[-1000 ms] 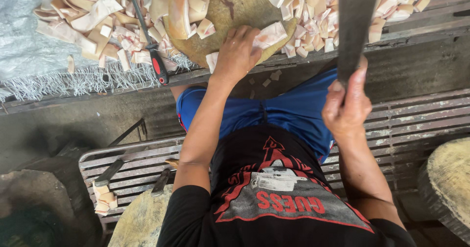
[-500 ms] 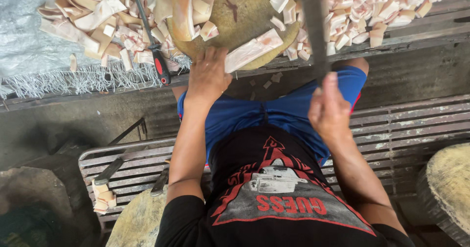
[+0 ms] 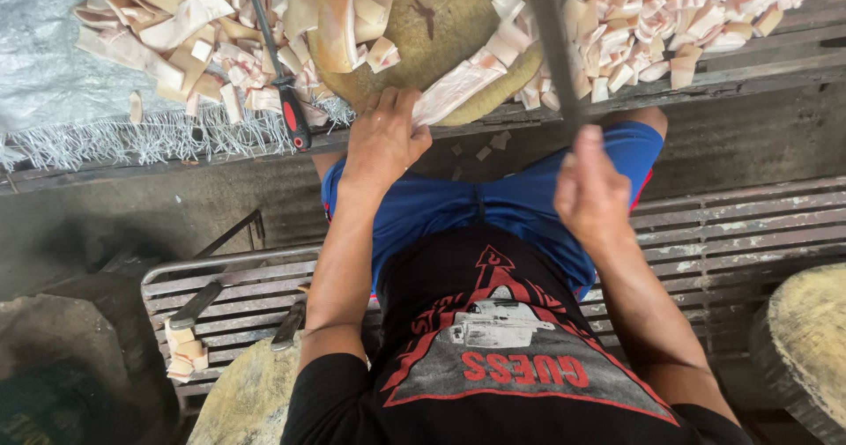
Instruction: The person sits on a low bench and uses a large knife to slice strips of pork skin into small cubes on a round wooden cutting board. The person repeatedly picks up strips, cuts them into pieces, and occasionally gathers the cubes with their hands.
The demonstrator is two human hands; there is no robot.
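My left hand [image 3: 383,137] presses down on the near end of a long pale strip of fatty meat [image 3: 458,88]. The strip lies across the near edge of a round wooden chopping block [image 3: 441,22]. My right hand [image 3: 590,189] is shut on the handle of a cleaver; its dark blade [image 3: 551,40] points away from me, just right of the strip and over the block's edge. The blade looks blurred. A wider slab of meat [image 3: 339,13] rests on the block to the left.
Heaps of cut pale pieces lie left [image 3: 185,31] and right [image 3: 679,22] of the block. A red-handled tool [image 3: 286,101] lies among the left heap. Below are a slatted bench [image 3: 731,225] with two knives [image 3: 194,304] and more round blocks [image 3: 811,339].
My left hand drew the strip back to the block's near edge. My right hand swung the cleaver leftward until the blade stood beside the strip.
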